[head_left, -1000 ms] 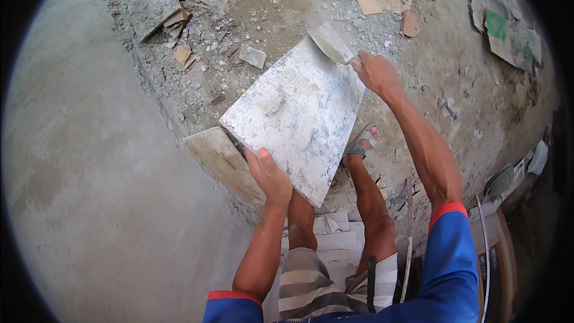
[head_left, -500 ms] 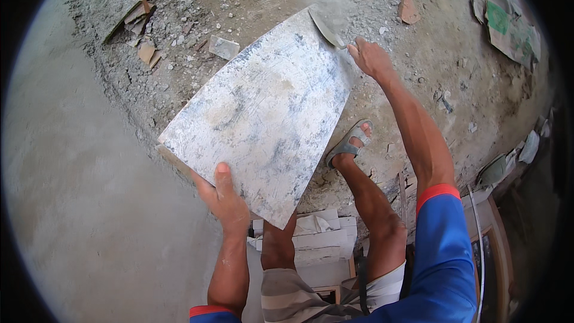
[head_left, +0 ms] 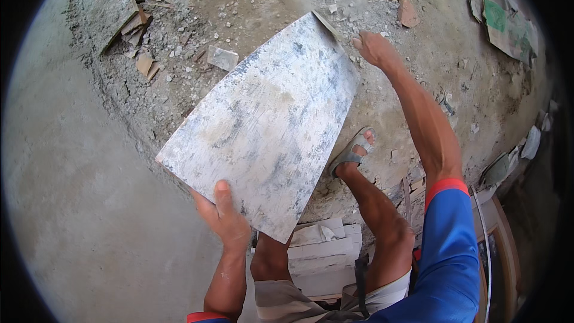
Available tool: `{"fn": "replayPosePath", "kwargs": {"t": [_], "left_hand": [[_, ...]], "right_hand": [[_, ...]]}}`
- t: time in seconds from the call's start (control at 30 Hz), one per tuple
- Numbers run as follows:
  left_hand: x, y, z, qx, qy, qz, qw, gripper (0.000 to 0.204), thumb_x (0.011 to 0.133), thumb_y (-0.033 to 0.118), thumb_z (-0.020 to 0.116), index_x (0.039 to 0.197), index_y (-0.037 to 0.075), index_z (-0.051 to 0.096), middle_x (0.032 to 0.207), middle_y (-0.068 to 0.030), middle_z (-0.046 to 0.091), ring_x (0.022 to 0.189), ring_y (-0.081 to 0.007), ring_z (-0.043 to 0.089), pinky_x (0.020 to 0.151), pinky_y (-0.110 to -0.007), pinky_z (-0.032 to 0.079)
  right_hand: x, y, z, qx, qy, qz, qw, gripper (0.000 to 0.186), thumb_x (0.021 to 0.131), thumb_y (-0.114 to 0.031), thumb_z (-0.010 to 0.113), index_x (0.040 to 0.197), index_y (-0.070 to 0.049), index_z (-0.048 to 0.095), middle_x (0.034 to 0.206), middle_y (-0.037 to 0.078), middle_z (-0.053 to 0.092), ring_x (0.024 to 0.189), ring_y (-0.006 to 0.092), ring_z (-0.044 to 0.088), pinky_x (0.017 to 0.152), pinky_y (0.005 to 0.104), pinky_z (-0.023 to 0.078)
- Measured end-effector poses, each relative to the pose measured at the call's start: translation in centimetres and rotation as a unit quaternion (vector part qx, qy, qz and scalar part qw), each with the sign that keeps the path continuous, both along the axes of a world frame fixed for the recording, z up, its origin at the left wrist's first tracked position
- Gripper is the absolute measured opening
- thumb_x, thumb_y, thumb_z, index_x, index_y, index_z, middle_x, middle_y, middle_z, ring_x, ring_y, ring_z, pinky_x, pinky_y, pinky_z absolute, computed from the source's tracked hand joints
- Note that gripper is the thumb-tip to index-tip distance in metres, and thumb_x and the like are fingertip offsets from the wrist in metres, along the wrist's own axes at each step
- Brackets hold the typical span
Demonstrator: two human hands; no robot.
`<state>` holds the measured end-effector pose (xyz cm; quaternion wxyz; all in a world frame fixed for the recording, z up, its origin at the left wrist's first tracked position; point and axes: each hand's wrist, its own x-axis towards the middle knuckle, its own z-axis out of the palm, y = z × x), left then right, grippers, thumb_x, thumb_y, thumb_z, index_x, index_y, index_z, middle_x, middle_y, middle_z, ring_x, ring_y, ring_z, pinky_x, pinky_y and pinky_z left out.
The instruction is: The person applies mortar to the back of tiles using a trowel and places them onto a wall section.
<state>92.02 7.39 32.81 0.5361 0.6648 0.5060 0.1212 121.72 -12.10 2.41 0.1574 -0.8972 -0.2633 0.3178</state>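
A large rectangular tile, white with mottled blue-grey stains, is held tilted in front of me. My left hand grips its near-left edge, thumb on top and fingers underneath, partly hidden. At the far right corner, my right hand is closed round the handle of a trowel. The trowel blade shows as a narrow grey strip along the tile's far short edge; its handle is mostly hidden in my fist.
Smooth grey mortar covers the left side. Rubble and broken tile pieces lie beyond the tile. My sandalled foot stands to its right. White stacked tiles or boxes sit near my legs, and a crumpled sack lies far right.
The trowel blade has turned more edge-on at the tile's far edge, and my right hand has shifted slightly. The tile has moved slightly nearer; my left hand keeps its grip.
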Motion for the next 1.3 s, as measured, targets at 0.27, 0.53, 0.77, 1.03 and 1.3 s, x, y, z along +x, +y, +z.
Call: {"fn": "replayPosePath", "kwargs": {"t": [0.27, 0.53, 0.77, 1.03, 1.3], "left_hand": [[-0.9, 0.8, 0.6, 0.006, 0.014, -0.014, 1.0, 0.057, 0.094, 0.022, 0.049, 0.137, -0.007, 0.027, 0.131, -0.0191, 0.044, 0.116, -0.0254, 0.046, 0.1, -0.037, 0.035], [-3.4, 2.0, 0.7, 0.082, 0.027, 0.017, 0.996, 0.05, 0.095, 0.023, 0.049, 0.134, -0.004, 0.034, 0.126, -0.0166, 0.047, 0.114, -0.0231, 0.048, 0.099, -0.036, 0.036], [-3.5, 2.6, 5.5, 0.052, 0.057, 0.032, 0.997, 0.046, 0.092, 0.016, 0.056, 0.128, -0.007, 0.041, 0.119, -0.0175, 0.055, 0.105, -0.0215, 0.052, 0.094, -0.034, 0.04], [-9.1, 3.9, 16.4, -0.147, -0.023, 0.097, 0.984, 0.035, 0.088, 0.013, 0.062, 0.115, -0.007, 0.052, 0.105, -0.0131, 0.062, 0.094, -0.0157, 0.057, 0.083, -0.031, 0.045], [-25.8, 6.0, 28.7, -0.385, -0.264, 0.385, 0.796, 0.051, 0.084, 0.015, 0.066, 0.129, 0.002, 0.046, 0.125, -0.0114, 0.054, 0.113, -0.0256, 0.053, 0.097, -0.042, 0.042]], "right_hand": [[-3.7, -5.1, 1.5, 0.029, 0.04, -0.005, 0.999, 0.04, 0.092, -0.039, 0.047, 0.09, 0.0, 0.054, 0.077, 0.027, 0.061, 0.078, 0.0453, 0.06, 0.07, 0.0523, 0.045], [-7.3, 2.1, 3.6, 0.064, 0.069, 0.03, 0.995, 0.041, 0.093, -0.041, 0.047, 0.097, 0.0, 0.054, 0.08, 0.028, 0.062, 0.081, 0.0452, 0.061, 0.073, 0.053, 0.045], [-10.7, 0.3, 6.8, 0.02, 0.054, -0.126, 0.99, 0.044, 0.092, -0.04, 0.048, 0.094, 0.003, 0.055, 0.087, 0.032, 0.06, 0.087, 0.0485, 0.058, 0.073, 0.0525, 0.043], [-25.1, -8.5, 21.0, -0.024, 0.265, -0.259, 0.928, 0.023, 0.087, -0.023, 0.055, 0.094, -0.003, 0.048, 0.06, 0.008, 0.05, 0.045, 0.019, 0.05, 0.039, 0.0336, 0.041], [-31.0, 3.4, 46.4, -0.014, 0.416, -0.297, 0.86, 0.014, 0.082, -0.01, 0.055, 0.093, -0.005, 0.047, 0.063, 0.007, 0.049, 0.045, 0.0171, 0.05, 0.038, 0.0323, 0.044]]}}
